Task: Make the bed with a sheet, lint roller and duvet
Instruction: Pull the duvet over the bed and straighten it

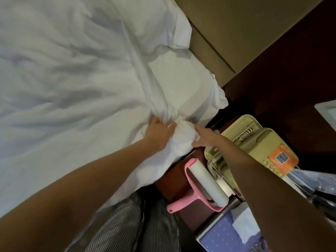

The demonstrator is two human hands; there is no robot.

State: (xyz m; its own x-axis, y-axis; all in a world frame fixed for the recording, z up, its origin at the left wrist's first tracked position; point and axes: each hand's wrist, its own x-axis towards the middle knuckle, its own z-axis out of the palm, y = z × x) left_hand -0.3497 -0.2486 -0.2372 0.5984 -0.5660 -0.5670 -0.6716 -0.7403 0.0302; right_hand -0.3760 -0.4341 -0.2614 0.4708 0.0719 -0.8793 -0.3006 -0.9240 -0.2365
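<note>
Both bare arms reach forward from the bottom of the view to the corner of the bed. The left hand (160,133) has its fingers curled into the folds of the big, crumpled white duvet (72,79) and grips it. The right hand (205,137) is just beside it at 3 o'clock. Its fingers are on top and its thumb underneath, so it holds the bunched-up corner of the duvet between them.

The duvet covers most of the bed, from the hands out to 9 and 11 o'clock. A smooth, flat white sheet (174,82) shows at 12 o'clock from the hands. A soft white pillow (156,20) lies beyond it, against a tan padded headboard (227,33).

A pink plastic lint roller with a white roll (205,186) lies at 5 o'clock from the hands, on a dark red-brown wooden bedside table (174,184). A pale yellow telephone with a curly cord (254,140) sits at 3 o'clock from the roller. A blue tissue box with little stars (221,235) is at 6 o'clock from it. Striped trousers (131,224) show at the bottom.
</note>
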